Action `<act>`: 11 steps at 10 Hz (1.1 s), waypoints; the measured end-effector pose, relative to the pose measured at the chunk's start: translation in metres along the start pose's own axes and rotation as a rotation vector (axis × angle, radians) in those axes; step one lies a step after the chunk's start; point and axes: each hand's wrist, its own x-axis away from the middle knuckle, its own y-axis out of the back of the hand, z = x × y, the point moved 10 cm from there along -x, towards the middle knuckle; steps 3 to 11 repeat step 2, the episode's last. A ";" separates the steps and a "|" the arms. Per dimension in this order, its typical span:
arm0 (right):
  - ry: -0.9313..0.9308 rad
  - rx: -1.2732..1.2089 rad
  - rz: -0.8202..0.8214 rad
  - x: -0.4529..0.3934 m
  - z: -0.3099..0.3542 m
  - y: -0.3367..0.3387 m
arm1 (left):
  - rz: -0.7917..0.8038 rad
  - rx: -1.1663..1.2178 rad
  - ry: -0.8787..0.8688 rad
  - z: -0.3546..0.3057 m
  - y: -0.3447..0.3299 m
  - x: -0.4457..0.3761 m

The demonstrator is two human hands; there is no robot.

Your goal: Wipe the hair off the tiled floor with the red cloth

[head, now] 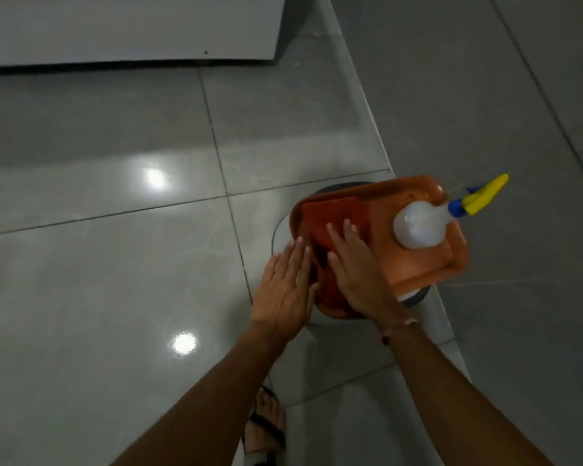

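Observation:
A folded red cloth point(330, 218) lies in the left half of an orange tray point(414, 260) that rests on a round white stool. My right hand point(357, 267) lies flat on the cloth, fingers spread. At the tray's left rim my left hand point(288, 284) is flat with its fingers straight, touching the rim and the cloth's edge. Neither hand grips anything. The grey tiled floor point(115, 270) is glossy; no hair is discernible on it from here.
A white spray bottle point(419, 225) with a blue and yellow nozzle lies on the tray's right side. A white cabinet or appliance base point(128, 28) stands at the top left. A sandalled foot point(265, 422) is on the floor below the stool.

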 end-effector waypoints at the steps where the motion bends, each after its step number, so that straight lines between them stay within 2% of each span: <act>1: -0.098 0.142 0.120 -0.003 -0.022 -0.027 | 0.039 -0.125 -0.009 -0.003 -0.013 0.002; 2: -0.113 -0.123 -0.116 0.018 0.014 0.049 | 0.038 -0.193 0.031 0.013 0.026 0.029; 11: -0.113 -0.123 -0.116 0.018 0.014 0.049 | 0.038 -0.193 0.031 0.013 0.026 0.029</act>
